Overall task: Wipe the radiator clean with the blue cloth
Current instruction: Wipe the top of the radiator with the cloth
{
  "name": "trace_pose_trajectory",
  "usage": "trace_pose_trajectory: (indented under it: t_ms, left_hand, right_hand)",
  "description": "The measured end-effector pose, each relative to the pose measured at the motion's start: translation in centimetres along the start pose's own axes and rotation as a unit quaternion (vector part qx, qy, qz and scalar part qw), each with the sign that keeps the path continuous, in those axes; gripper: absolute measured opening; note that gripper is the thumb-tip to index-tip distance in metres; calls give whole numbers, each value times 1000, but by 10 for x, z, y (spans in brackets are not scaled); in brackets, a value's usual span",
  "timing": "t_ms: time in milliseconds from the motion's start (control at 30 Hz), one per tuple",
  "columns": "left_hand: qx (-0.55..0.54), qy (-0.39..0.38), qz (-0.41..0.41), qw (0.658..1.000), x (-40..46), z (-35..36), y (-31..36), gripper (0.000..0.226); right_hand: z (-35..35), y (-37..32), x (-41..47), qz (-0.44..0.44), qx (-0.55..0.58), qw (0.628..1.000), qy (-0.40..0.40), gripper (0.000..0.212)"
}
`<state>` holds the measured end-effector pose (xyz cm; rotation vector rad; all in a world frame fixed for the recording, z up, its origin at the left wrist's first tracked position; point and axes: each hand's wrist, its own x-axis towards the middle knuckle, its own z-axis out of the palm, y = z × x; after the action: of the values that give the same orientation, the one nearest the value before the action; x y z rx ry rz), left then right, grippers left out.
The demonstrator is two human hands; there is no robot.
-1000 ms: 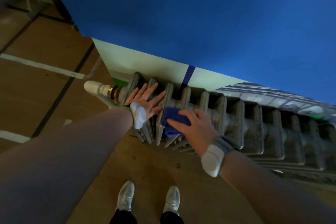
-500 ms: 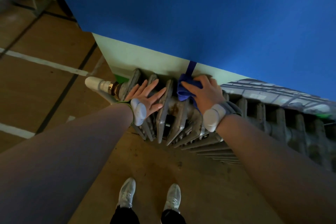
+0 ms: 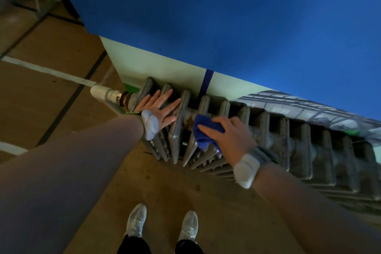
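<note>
Wiping near the left end of the radiator (image 3: 288, 136): right hand (image 3: 231, 136) gripping the blue cloth (image 3: 204, 132) on a fin, left hand (image 3: 159, 107) lying flat, fingers straight. Judging most fins rightward remaining.

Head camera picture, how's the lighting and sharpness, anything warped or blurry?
Head view: dim light with a heavy blue cast; wide-angle bending curves the radiator and wall; the blue cloth and both hands are fairly sharp; the far right edge and top left corner smear.
</note>
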<state>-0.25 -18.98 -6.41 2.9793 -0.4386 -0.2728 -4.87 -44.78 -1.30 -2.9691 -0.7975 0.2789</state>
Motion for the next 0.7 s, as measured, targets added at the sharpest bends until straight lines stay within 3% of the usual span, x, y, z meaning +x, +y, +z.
trace_pose_trajectory:
  t_ms: [200, 333, 433, 500, 567, 700]
  left_hand:
    - [9, -18, -2, 1000, 0, -2, 0, 59]
    - [4, -23, 0, 1000, 2, -6, 3, 78]
    - [-39, -10, -6, 999, 7, -15, 22, 76]
    - [-63, 21, 1, 998, 12, -18, 42, 78]
    - [-75, 16, 1, 997, 15, -14, 60, 70]
    - [-60, -29, -19, 998, 14, 0, 69, 57]
  right_hand:
    - [-7, 44, 69, 104, 19, 994, 19, 53]
    - [3, 40, 65, 90, 12, 995, 46, 50]
    - [2, 27, 48, 86, 1, 996, 21, 52]
    - [7, 11, 22, 97, 92, 991, 4, 50]
    - [11, -3, -4, 95, 173, 980, 13, 48]
    - [13, -12, -25, 70, 158, 985, 16, 46]
